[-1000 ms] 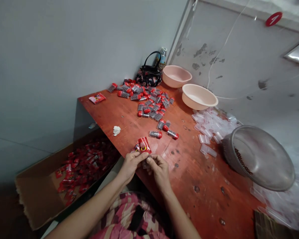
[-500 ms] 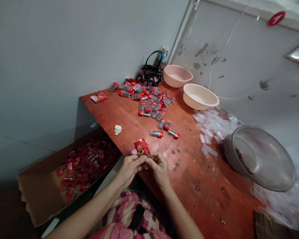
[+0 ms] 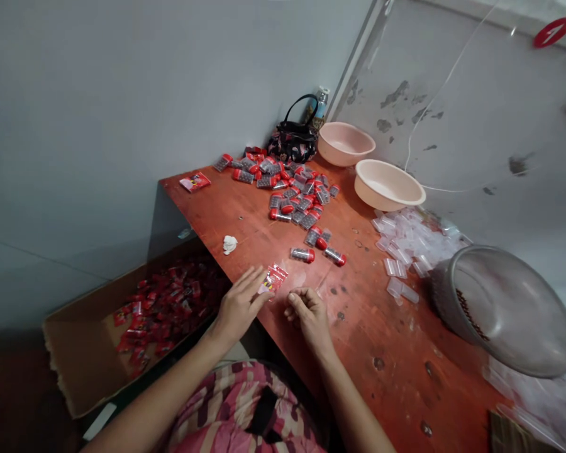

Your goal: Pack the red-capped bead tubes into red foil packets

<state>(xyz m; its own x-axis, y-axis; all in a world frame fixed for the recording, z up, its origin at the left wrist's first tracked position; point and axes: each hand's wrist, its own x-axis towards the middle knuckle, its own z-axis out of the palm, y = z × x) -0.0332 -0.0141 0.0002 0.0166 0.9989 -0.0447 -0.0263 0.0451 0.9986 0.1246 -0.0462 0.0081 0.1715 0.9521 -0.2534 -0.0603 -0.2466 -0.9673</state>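
Red and glossy, the small packet (image 3: 273, 279) lay on the desk (image 3: 245, 214), close to its near edge and just in front of my two hands. It looked like a flat sachet, a little crumpled, with a paler part at the end nearest to me. The print on it was too blurred to read.

My left hand (image 3: 238, 306) was opened wide, with the fingers stretched forward and spread, and their tips touched the near end of the packet. Whether the packet was pinched or only touched, I could not tell. My right hand (image 3: 307, 309) was just beside it over the desk, curled closed with the fingers bent toward the thumb. If something small was inside, the fingers hid it.

Farther on the desk, three loose vials (image 3: 303, 254) with red caps lay apart from the packet, and behind them was a bigger heap of vials (image 3: 290, 189). Their filling looked dark, but I could not make out what it was.

At my right a metal bowl (image 3: 504, 308) stood tilted, and its rim covered some of the clear plastic cases (image 3: 405, 242). Below the desk at my left, a cardboard box (image 3: 75, 352) held many red packets. They lay in deep shadow, and the desk edge hid one part of the box. My forearms were cut off by the lower border.
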